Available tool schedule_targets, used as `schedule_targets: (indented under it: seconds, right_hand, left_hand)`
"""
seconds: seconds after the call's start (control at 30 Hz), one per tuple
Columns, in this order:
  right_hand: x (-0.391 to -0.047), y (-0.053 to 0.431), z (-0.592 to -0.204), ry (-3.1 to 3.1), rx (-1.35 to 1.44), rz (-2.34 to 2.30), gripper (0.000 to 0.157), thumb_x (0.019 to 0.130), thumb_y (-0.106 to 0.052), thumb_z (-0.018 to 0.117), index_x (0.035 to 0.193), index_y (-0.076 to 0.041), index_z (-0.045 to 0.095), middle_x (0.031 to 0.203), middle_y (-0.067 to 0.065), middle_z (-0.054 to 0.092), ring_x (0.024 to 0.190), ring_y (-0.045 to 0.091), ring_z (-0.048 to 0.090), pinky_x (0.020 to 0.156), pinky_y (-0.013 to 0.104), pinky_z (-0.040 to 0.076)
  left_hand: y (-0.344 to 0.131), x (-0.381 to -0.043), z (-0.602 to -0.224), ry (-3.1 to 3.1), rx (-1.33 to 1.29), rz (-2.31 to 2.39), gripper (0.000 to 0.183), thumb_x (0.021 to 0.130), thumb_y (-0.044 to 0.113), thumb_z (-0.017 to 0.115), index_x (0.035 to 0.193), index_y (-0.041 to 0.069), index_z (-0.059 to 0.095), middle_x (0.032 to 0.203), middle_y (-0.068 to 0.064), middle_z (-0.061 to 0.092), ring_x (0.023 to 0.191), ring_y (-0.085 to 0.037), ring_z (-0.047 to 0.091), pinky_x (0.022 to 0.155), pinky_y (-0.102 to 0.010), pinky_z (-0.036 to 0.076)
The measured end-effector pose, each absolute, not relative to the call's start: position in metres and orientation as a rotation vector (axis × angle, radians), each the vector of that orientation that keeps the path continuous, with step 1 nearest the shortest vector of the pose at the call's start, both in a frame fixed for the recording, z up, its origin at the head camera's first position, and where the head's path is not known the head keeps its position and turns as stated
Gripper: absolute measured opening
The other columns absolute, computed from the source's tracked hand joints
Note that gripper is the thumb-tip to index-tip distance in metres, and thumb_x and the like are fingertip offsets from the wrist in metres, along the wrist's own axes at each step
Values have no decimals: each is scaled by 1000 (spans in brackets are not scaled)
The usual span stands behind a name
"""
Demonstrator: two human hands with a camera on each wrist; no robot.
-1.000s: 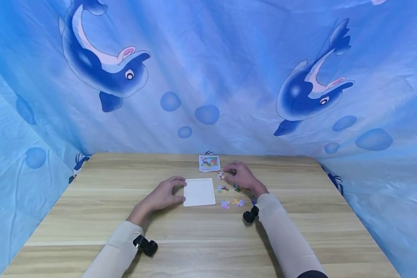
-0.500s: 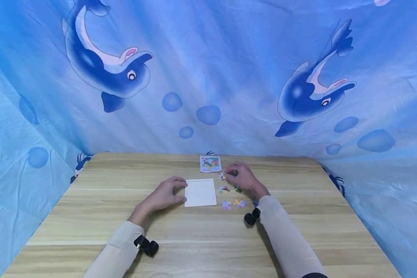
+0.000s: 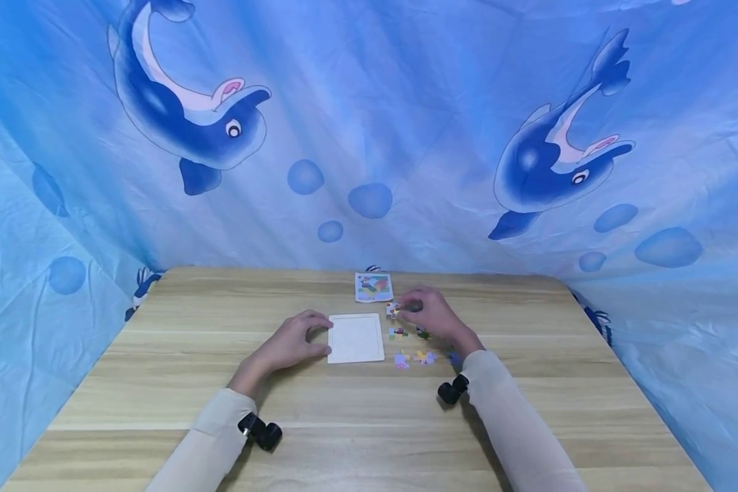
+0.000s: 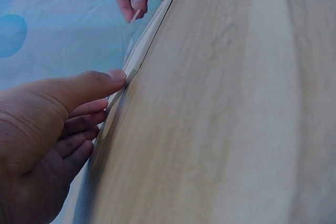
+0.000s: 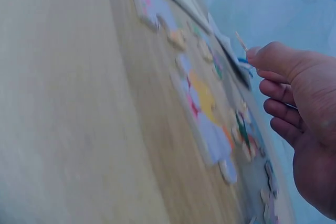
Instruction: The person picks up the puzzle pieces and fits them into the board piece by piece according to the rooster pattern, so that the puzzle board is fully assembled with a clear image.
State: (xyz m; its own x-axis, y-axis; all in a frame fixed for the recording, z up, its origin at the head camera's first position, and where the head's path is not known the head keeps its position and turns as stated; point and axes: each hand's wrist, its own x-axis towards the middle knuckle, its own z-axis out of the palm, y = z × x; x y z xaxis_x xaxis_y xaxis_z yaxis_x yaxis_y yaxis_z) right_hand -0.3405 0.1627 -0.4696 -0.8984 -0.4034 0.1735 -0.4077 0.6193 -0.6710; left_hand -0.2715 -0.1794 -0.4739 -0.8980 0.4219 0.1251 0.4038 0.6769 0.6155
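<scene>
A white square puzzle tray [image 3: 355, 339] with a low border lies on the table. My left hand [image 3: 292, 342] rests at its left side, thumb and forefinger touching the edge apart from each other. In the left wrist view the left thumb [image 4: 97, 85] lies against the tray's corner. Beyond the tray's upper right corner, my right hand [image 3: 430, 314] pinches a small puzzle piece [image 3: 393, 310] between thumb and fingers. The right wrist view shows that piece edge-on, a thin strip above the table; its printed face is hidden there.
Several loose puzzle pieces, among them a lilac one [image 3: 402, 359] and a yellow-and-lilac one [image 3: 425, 357], lie right of the tray. Behind it is a picture card [image 3: 373, 287] with a colourful bird-like print. A blue dolphin curtain [image 3: 369, 137] hangs behind the wooden table [image 3: 344, 424].
The right forearm has shifted slightly to the right, while its fingers stay on the puzzle piece, which has tilted a little. The left hand and the tray keep their places.
</scene>
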Motion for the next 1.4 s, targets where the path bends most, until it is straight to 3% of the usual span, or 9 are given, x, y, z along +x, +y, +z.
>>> schedule_targets:
  seconds: [0.2, 0.43, 0.57, 0.67, 0.77, 0.87, 1.4]
  right_hand:
    - [-335, 147, -467, -2788, 726, 1257, 26, 92, -27, 78, 116, -17, 77, 127, 5, 69, 130, 31, 57, 114, 54, 47]
    - [-327, 119, -468, -2793, 784, 1342, 24, 93, -28, 77, 115, -18, 77, 129, 4, 67, 127, 29, 58, 110, 51, 50]
    - [-325, 103, -469, -2808, 822, 1351, 24, 94, -26, 77, 116, -17, 77, 136, 9, 64, 140, 35, 51, 116, 53, 46]
    - [-326, 92, -470, -2807, 878, 1344, 25, 94, -24, 76, 117, -15, 77, 129, 8, 67, 136, 32, 56, 115, 50, 48]
    - [-327, 85, -471, -2795, 923, 1286, 25, 93, -24, 77, 115, -14, 78, 119, 3, 69, 118, 25, 64, 108, 46, 53]
    - [-328, 80, -473, -2787, 924, 1206, 23, 91, -25, 79, 112, -15, 79, 116, 0, 70, 114, 20, 64, 107, 43, 53]
    - [-328, 66, -479, -2790, 954, 1143, 24, 91, -22, 79, 112, -11, 79, 112, 4, 70, 108, 21, 65, 102, 42, 54]
  left_hand:
    - [-180, -273, -474, 2851, 697, 1052, 48, 87, 25, 82, 130, 7, 70, 138, -11, 63, 134, -35, 57, 117, -56, 43]
    - [-181, -274, -475, 2849, 676, 1047, 48, 86, 26, 83, 129, 8, 71, 138, -10, 64, 134, -36, 57, 118, -57, 42]
    - [-181, -272, -475, 2846, 680, 1057, 48, 86, 26, 83, 129, 8, 71, 137, -11, 64, 133, -36, 57, 117, -57, 42]
    - [-181, -272, -474, 2848, 678, 1055, 47, 86, 26, 83, 128, 8, 71, 136, -10, 65, 133, -35, 58, 117, -57, 42]
    - [-181, -272, -474, 2859, 686, 1041, 48, 87, 27, 82, 129, 9, 71, 137, -10, 65, 133, -36, 58, 117, -57, 42]
    - [-181, -272, -473, 2852, 689, 1050, 47, 87, 27, 82, 129, 9, 71, 137, -10, 65, 133, -36, 58, 117, -57, 42]
    - [-181, -273, -473, 2833, 693, 1074, 47, 87, 26, 83, 129, 10, 71, 137, -9, 65, 134, -35, 57, 117, -57, 42]
